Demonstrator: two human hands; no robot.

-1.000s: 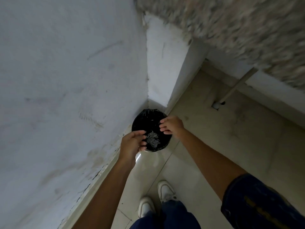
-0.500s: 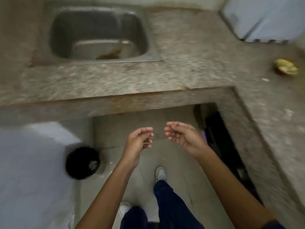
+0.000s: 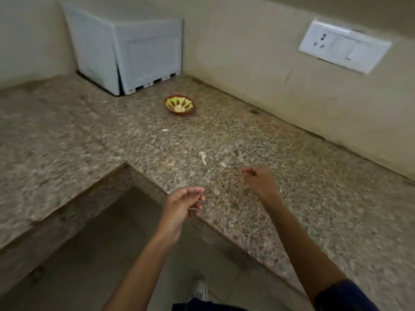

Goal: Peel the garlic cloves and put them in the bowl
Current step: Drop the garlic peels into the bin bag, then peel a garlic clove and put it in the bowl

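A small brown bowl with a green and yellow inside [image 3: 179,105] stands on the speckled granite counter [image 3: 303,187] near the back wall, with pale garlic cloves in its bottom. My left hand [image 3: 184,205] hovers at the counter's front edge, fingers loosely curled and holding nothing. My right hand [image 3: 258,180] is over the counter, well in front of the bowl, with its fingers curled downward; nothing shows in it. A thin white garlic skin [image 3: 203,157] lies on the counter just beyond my right hand. A smaller scrap [image 3: 165,130] lies nearer the bowl.
A white plastic box [image 3: 137,52] stands in the counter's back corner, left of the bowl. A white socket and switch plate [image 3: 343,46] is on the wall at the right. The counter is L-shaped, with an open floor gap [image 3: 94,254] at the lower left.
The view swung from a black bin on the floor, past the sink, to the counter corner with the bowl. Both hands left the bin and rose to the counter's edge.
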